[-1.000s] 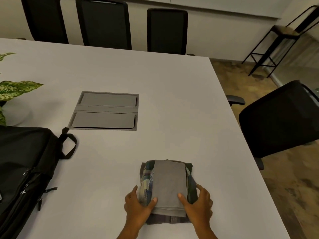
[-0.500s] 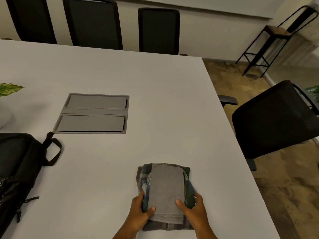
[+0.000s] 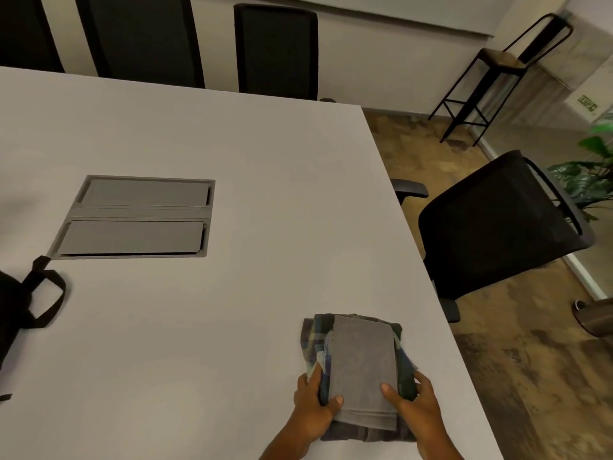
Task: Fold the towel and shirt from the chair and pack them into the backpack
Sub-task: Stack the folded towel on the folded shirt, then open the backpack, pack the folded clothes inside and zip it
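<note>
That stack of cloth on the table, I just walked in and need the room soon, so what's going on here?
A person is packing up. The left hand and right hand grip a folded grey towel stacked on a folded plaid shirt, near the edge of the white table. The black backpack lies at the table's left edge, and nothing is in it yet.

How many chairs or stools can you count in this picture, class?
5: three black chairs along the table's far side, one office chair at the right edge, one bar stool by the wall. Others may be out of frame.
</note>
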Available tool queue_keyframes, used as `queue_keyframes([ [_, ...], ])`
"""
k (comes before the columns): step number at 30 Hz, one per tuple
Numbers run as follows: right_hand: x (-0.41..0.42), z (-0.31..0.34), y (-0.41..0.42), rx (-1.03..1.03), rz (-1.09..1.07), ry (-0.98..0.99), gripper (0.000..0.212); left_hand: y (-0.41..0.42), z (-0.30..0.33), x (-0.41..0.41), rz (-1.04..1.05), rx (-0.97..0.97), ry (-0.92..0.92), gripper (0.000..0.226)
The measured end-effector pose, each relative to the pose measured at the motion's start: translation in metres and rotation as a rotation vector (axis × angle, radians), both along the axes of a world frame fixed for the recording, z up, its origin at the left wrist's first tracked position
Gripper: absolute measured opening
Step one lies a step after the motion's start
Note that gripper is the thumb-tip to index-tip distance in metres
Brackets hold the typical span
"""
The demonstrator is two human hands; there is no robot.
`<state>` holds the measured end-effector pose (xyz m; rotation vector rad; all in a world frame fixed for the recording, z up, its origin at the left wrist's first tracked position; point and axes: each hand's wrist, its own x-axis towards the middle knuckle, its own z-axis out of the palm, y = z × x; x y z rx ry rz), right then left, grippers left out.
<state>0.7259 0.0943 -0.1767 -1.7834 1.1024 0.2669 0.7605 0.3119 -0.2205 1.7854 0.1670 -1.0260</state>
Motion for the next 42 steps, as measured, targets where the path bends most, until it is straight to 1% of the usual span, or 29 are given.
queue_keyframes([
  [1,0.0,-0.001,-0.006,-0.012,0.002,-0.001,0.102,-0.006,-0.004,0.0,-0.004,0.004,-0.004,0.15],
  [2,-0.001,-0.002,-0.011,-0.02,0.007,-0.003,0.102,-0.01,-0.008,-0.001,0.0,0.004,-0.011,0.158],
  [7,-0.002,-0.008,-0.022,-0.034,0.032,0.008,0.1,-0.012,-0.003,-0.008,0.042,-0.014,-0.074,0.156],
  [10,-0.003,-0.009,-0.017,-0.09,-0.003,0.022,0.108,0.0,-0.001,-0.016,0.102,-0.014,-0.113,0.154],
  [11,-0.003,-0.011,-0.016,-0.149,-0.022,0.028,0.112,0.007,-0.002,-0.018,0.14,-0.004,-0.115,0.147],
  [13,-0.002,-0.006,-0.011,-0.322,-0.047,0.044,0.115,0.026,-0.007,-0.025,0.231,0.024,-0.133,0.116],
  [14,-0.003,-0.003,-0.006,-0.416,-0.022,0.031,0.114,0.039,-0.01,-0.029,0.289,0.041,-0.164,0.101],
  [16,-0.006,0.0,0.01,-0.586,0.037,-0.05,0.111,0.075,-0.011,-0.036,0.423,0.074,-0.269,0.082],
  [19,-0.008,-0.004,0.044,-0.722,0.153,-0.143,0.102,0.145,-0.009,-0.044,0.597,0.128,-0.392,0.069],
  [20,-0.006,-0.008,0.058,-0.726,0.186,-0.128,0.104,0.174,-0.008,-0.046,0.628,0.165,-0.418,0.067],
  [21,-0.003,-0.014,0.073,-0.71,0.196,-0.113,0.112,0.204,-0.006,-0.048,0.661,0.206,-0.438,0.066],
  [22,0.002,-0.02,0.089,-0.68,0.202,-0.139,0.123,0.234,-0.002,-0.049,0.683,0.247,-0.453,0.065],
  [23,0.005,-0.024,0.112,-0.641,0.228,-0.166,0.124,0.268,0.003,-0.052,0.712,0.28,-0.46,0.065],
  [24,0.003,-0.021,0.139,-0.638,0.271,-0.184,0.113,0.3,0.008,-0.056,0.747,0.301,-0.47,0.064],
  [25,0.001,-0.018,0.167,-0.68,0.323,-0.242,0.101,0.337,0.012,-0.062,0.768,0.321,-0.49,0.057],
  [26,-0.002,-0.013,0.195,-0.714,0.386,-0.313,0.094,0.372,0.017,-0.068,0.783,0.366,-0.472,0.054],
  [27,-0.002,-0.01,0.219,-0.683,0.433,-0.367,0.088,0.407,0.02,-0.072,0.803,0.434,-0.463,0.067],
  [28,-0.004,-0.01,0.246,-0.628,0.466,-0.394,0.084,0.442,0.024,-0.075,0.811,0.521,-0.495,0.08],
  [29,0.0,-0.015,0.273,-0.549,0.513,-0.401,0.08,0.474,0.034,-0.078,0.82,0.594,-0.509,0.08],
  [31,0.002,-0.028,0.328,-0.432,0.589,-0.42,0.076,0.53,0.057,-0.084,0.823,0.752,-0.569,0.069],
  [32,0.003,-0.033,0.355,-0.349,0.612,-0.421,0.078,0.554,0.062,-0.086,0.83,0.832,-0.59,0.071],
  [33,0.003,-0.033,0.385,-0.217,0.644,-0.384,0.085,0.58,0.065,-0.09,0.826,0.906,-0.574,0.074],
  [35,0.004,-0.028,0.446,0.031,0.694,-0.269,0.11,0.63,0.066,-0.094,0.795,1.046,-0.515,0.074],
  [36,0.005,-0.027,0.475,0.123,0.719,-0.217,0.118,0.651,0.064,-0.094,0.774,1.096,-0.499,0.075],
  [37,0.006,-0.023,0.5,0.197,0.743,-0.165,0.119,0.669,0.063,-0.094,0.768,1.114,-0.485,0.077],
  [38,0.008,-0.02,0.526,0.267,0.784,-0.123,0.114,0.687,0.059,-0.094,0.774,1.119,-0.482,0.079],
  [40,0.01,-0.016,0.572,0.347,0.851,-0.063,0.087,0.716,0.053,-0.091,0.808,1.103,-0.461,0.086],
  [41,0.012,-0.016,0.592,0.376,0.853,-0.029,0.078,0.727,0.051,-0.089,0.828,1.092,-0.43,0.089],
  [42,0.015,-0.016,0.608,0.414,0.848,0.003,0.077,0.738,0.048,-0.086,0.841,1.087,-0.422,0.092],
])
